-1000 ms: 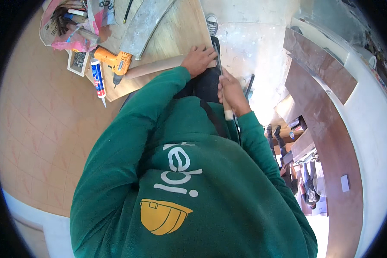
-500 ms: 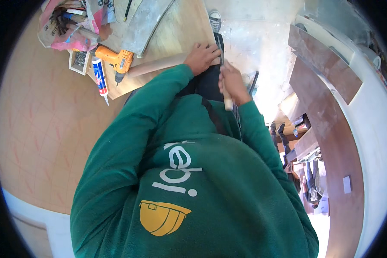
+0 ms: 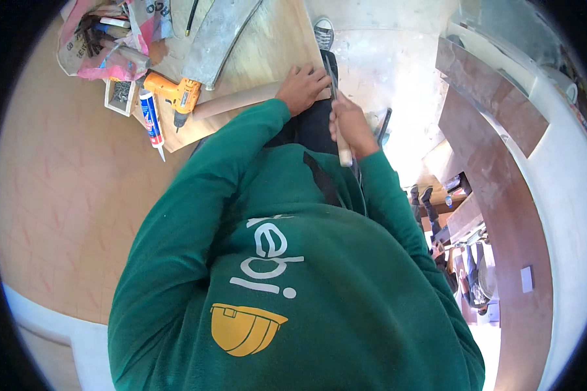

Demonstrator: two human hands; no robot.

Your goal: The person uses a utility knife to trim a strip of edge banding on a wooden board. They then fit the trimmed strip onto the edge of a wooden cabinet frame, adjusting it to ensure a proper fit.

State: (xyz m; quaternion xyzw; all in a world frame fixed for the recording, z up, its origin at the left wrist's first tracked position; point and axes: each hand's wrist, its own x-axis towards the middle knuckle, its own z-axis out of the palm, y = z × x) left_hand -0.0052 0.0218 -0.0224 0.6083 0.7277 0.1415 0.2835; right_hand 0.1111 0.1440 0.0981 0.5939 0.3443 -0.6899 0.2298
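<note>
My left hand [image 3: 301,88] lies flat on the end of a long brown strip [image 3: 238,101], which rests on a pale wooden board [image 3: 277,39]. Just to its right, my right hand [image 3: 349,124] grips a tool [image 3: 343,155] with a light wooden handle. The tool's thin dark blade [image 3: 330,70] runs up along the board's right edge, beside my left fingers. My green sweatshirt fills the lower picture and hides my lap and much of the board's near edge.
On the board's left stand an orange drill [image 3: 173,95], a sealant tube [image 3: 151,122], a small box of screws [image 3: 119,95] and a pink bag of tools [image 3: 104,40]. A grey curved panel [image 3: 219,34] lies behind. A shoe [image 3: 323,29] and dark brown boards [image 3: 492,107] are to the right.
My right hand with the tool has shifted slightly forward along the board's edge. My left hand stays pressed on the strip.
</note>
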